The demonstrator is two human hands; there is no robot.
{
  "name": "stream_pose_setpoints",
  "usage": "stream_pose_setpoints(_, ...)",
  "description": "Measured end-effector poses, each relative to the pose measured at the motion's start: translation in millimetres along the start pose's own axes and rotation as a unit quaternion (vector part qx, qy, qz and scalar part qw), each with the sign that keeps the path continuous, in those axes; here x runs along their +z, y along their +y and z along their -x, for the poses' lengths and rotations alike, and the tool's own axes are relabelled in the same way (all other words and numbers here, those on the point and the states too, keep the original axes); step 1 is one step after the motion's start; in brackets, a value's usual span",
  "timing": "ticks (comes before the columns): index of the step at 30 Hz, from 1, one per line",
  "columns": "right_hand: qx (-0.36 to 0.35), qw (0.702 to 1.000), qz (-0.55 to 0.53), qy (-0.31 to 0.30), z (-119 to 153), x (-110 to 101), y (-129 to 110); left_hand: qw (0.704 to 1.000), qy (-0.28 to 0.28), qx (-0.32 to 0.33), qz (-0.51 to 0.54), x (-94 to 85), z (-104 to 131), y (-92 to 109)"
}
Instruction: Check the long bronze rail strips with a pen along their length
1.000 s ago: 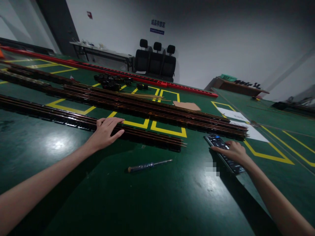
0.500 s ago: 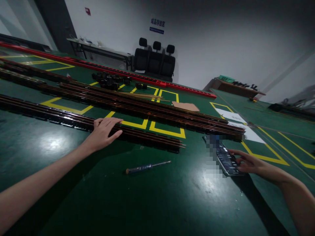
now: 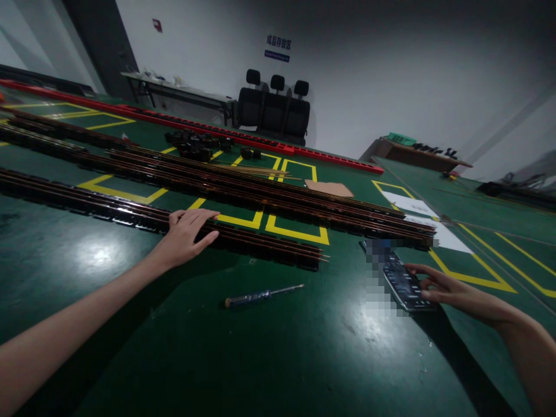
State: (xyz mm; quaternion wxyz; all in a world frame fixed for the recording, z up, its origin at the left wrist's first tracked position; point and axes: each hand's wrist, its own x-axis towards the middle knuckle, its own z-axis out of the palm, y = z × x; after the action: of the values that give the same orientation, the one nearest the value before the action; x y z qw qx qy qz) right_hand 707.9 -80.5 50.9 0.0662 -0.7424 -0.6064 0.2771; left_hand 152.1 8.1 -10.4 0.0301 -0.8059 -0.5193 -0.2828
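The phone (image 3: 403,284) is to the right of the screwdriver (image 3: 260,296). Bent fingers of the right hand (image 3: 445,291) touch the phone's side; one can't tell if they hold tight. The left hand (image 3: 186,237) lies on a long dark strip (image 3: 139,213), past the screwdriver and to its left, with thumb and fingers apart. More strips (image 3: 304,202) lie even farther past the screwdriver.
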Motion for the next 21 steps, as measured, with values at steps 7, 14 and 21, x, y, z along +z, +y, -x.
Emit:
stream_pose_setpoints(7,0.073,0.98,-0.159,0.094,-20,10,-22,1.0,-0.003,0.001,-0.006,-0.4,1,1)
stream_pose_setpoints(14,0.153,0.957,-0.192,0.153,-25,30,-47,1.0,-0.002,0.003,-0.01,0.1,1,0)
stream_pose_setpoints(21,0.134,0.959,-0.138,0.206,-33,36,-44,1.0,-0.003,0.009,-0.007,-0.7,1,0)
